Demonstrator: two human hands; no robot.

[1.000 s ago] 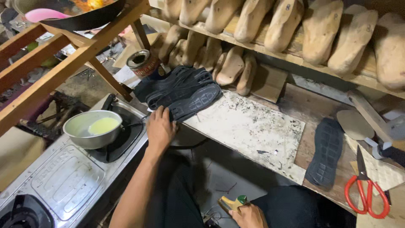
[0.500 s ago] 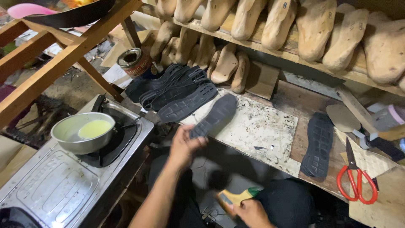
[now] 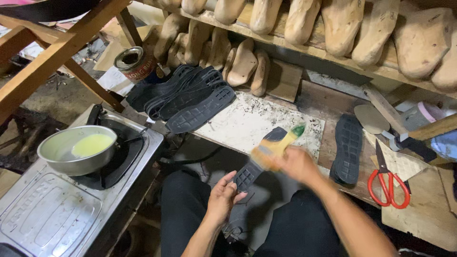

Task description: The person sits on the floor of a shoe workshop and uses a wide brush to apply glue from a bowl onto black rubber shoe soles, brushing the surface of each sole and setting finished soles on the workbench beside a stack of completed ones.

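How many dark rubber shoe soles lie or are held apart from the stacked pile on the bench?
2. One sole is held in the left hand under the brush in the right hand; another sole lies alone on the bench near the red scissors. The pile overlaps too much to count.

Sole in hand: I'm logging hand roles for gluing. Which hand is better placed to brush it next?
Probably the right hand: it grips the brush directly over the sole, while the left hand pinches the sole's near end, steadying it.

right hand (image 3: 297,164) and brush (image 3: 276,145) motion-blurred
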